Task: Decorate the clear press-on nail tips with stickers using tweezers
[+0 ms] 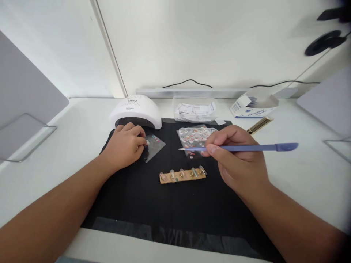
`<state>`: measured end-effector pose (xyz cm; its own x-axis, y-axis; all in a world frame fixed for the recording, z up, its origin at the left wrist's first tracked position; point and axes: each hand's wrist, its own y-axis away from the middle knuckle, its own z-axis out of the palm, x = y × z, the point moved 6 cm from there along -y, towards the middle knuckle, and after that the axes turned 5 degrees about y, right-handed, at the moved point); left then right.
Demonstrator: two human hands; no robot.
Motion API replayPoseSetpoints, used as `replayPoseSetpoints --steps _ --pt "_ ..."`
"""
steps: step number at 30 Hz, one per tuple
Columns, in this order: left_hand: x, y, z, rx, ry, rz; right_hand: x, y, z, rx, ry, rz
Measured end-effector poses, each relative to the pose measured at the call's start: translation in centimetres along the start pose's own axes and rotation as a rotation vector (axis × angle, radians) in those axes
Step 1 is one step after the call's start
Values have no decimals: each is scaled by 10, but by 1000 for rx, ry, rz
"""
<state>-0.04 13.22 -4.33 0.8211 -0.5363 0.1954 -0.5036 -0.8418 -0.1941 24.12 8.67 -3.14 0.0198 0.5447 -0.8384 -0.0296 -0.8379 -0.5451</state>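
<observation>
Left hand [126, 146] lies knuckles-up on the black mat [137, 204], fingertips pinning a small clear sticker sheet [154, 145] just in front of the white nail lamp [135, 111]. Right hand [238, 159] pinches a blue tool [246, 148] between thumb and forefinger, pen-style.

Tool's long axis runs nearly level, left to right; the fine pale tip points left, hovering over the edge of a second, patterned sticker sheet [195, 138], and the broad blue end sticks out right past the hand. The tip looks just above the sheet; contact can't be told.

Below the tip, near mid-mat, a tan strip [182, 175] carries a row of five nail tips, long axis also left-right, slightly tilted up at the right.

To do this well, I'd judge: keep the left hand flat so the small sheet doesn't slide, brace the right wrist on the mat, bring the tip in shallow and lift a sticker by its edge.

Behind, on the worktop [301, 175]: a clear tub of sachets [195, 109] and an open white box [253, 106].
</observation>
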Motion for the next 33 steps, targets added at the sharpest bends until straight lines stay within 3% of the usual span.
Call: replayPoseSetpoints --steps 4,8,18,33 --pt "-11 0 -4 77 -42 -133 2 1 -2 19 20 54" --pt "-23 -1 8 18 -61 -246 5 3 -2 3 27 150" --pt "-1 -1 19 -140 -81 -248 14 4 0 -95 332 208" --pt "-16 1 19 -28 479 -357 17 0 -1 -83 320 138"
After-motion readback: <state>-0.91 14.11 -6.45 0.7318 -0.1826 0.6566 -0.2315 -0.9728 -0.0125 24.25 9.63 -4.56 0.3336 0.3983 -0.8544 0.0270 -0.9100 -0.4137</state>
